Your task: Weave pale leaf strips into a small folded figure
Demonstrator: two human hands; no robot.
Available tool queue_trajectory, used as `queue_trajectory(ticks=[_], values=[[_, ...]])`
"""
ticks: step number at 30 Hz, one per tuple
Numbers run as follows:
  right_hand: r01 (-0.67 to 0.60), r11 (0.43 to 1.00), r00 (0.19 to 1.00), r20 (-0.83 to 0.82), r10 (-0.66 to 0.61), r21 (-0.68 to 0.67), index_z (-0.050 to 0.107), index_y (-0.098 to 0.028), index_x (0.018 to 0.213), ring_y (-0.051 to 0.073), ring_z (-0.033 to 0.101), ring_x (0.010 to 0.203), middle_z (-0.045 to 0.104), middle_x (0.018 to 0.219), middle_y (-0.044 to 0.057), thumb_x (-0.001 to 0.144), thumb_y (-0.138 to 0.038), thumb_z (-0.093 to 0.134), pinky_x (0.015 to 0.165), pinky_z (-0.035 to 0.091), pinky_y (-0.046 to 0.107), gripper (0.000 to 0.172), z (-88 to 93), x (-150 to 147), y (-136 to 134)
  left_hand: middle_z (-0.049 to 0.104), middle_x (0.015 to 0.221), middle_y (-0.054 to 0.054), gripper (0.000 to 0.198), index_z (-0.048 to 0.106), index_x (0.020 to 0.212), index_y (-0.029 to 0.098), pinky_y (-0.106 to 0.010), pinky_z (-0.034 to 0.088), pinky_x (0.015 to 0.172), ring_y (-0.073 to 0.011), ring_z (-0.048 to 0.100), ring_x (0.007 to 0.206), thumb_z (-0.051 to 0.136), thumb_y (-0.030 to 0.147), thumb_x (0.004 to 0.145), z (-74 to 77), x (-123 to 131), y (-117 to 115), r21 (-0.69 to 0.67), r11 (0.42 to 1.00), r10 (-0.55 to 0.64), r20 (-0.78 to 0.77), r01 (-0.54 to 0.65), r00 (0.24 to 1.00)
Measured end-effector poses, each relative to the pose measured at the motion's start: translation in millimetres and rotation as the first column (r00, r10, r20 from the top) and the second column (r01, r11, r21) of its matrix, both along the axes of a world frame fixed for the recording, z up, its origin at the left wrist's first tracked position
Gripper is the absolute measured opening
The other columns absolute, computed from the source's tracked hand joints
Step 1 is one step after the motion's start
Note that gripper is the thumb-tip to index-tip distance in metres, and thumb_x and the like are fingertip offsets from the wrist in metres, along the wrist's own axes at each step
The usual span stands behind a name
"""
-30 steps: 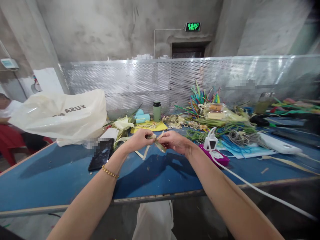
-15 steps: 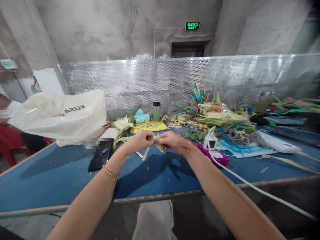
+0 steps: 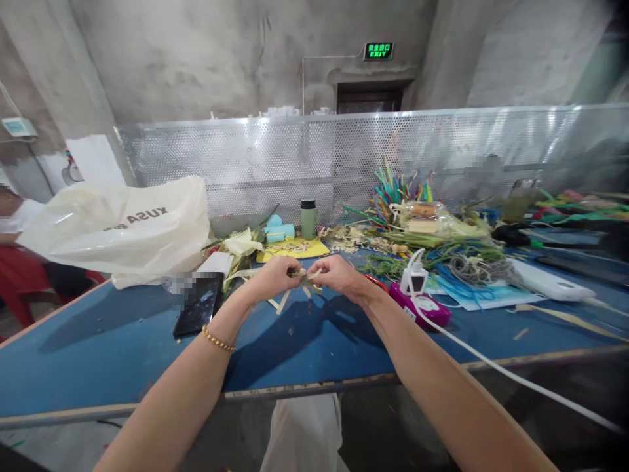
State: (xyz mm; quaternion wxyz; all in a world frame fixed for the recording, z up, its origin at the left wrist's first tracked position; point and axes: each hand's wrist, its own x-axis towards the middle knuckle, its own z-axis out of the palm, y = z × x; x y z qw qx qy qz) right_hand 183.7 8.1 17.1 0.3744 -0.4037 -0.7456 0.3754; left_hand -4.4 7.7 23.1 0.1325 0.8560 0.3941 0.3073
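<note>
My left hand [image 3: 276,278] and my right hand [image 3: 339,275] meet above the blue table, fingertips almost touching. Both pinch a pale, dried-husk strip [image 3: 308,280] that looks knotted or folded between them. The left fingers close on its bunched end; the right thumb and forefinger grip the other side. Loose pale ends hang below the fingers, and their exact shape is partly hidden. Left of my left hand lies a black phone or tablet [image 3: 199,305]. A magenta power strip [image 3: 420,308] with a white charger [image 3: 414,280] plugged in sits beside my right forearm.
A cream plastic bag [image 3: 122,223] stands at the left. Behind my hands are a yellow sheet [image 3: 295,249] with scraps and a green flask [image 3: 308,219]. Tangled green and blue cords [image 3: 462,262] lie to the right. A white cable [image 3: 491,360] crosses the table's front edge.
My fingers have shifted on the strip, and the hanging ends have changed shape, with less showing under the right fingers. Both arms stay nearly in place.
</note>
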Motion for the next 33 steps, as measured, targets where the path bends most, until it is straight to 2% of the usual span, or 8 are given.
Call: queue_trajectory(ticks=[5,12,21,28,33], values=[[-0.008,1.0,1.0,0.018,0.008,-0.01,0.063,-0.012,0.062,0.009,0.048,0.052,0.057,0.055,0.0,0.061,-0.02,0.06,0.049,0.035,0.019,0.009,-1.6,-2,-1,0.038,0.056,0.004,0.009,0.05,0.057,0.015,-0.023,0.023,0.052,-0.0091,0.032,0.056,0.051,0.019,0.065,0.0,2,-1,0.032,0.999,0.016,-0.04,-0.015,0.999],[0.048,0.998,0.998,0.044,-0.046,-0.049,0.057,-0.013,0.056,0.008,0.043,0.049,0.053,0.05,-0.001,0.058,-0.019,0.058,0.044,0.03,0.019,0.006,-1.7,-4,-3,0.037,0.056,0.004,0.013,0.051,0.057,0.014,-0.023,0.024,0.053,-0.0095,0.032,0.057,0.051,0.022,0.068,2.5,6,-6,0.019,1.0,-0.006,-0.021,0.006,1.0],[0.109,0.99,0.986,0.12,-0.12,0.094,0.054,-0.015,0.058,0.007,0.041,0.049,0.051,0.051,-0.004,0.056,-0.021,0.057,0.044,0.028,0.019,0.006,-4.8,-10,-1,0.03,0.056,0.005,0.014,0.04,0.053,0.016,-0.023,0.021,0.052,-0.0092,0.029,0.057,0.05,0.018,0.064,1.0,4,-2,0.042,0.999,-0.013,-0.024,0.014,1.0],[0.08,0.996,0.992,0.098,-0.084,0.047,0.055,-0.015,0.061,0.008,0.043,0.049,0.053,0.053,-0.003,0.054,-0.02,0.057,0.044,0.03,0.019,0.008,-5.5,-11,-1,0.036,0.055,0.005,0.006,0.048,0.056,0.015,-0.024,0.02,0.052,-0.0091,0.031,0.056,0.051,0.018,0.061,-4.6,4,2,0.014,0.999,0.041,-0.052,-0.04,0.998],[0.116,0.993,0.986,0.116,-0.12,0.038,0.057,-0.015,0.058,0.008,0.041,0.047,0.05,0.048,-0.004,0.054,-0.016,0.055,0.043,0.026,0.021,0.005,-7.5,-11,1,0.042,0.057,0.004,0.005,0.056,0.061,0.014,-0.024,0.022,0.053,-0.0095,0.033,0.057,0.052,0.016,0.059,-7.1,5,4,0.023,0.998,0.055,-0.045,-0.054,0.997]])
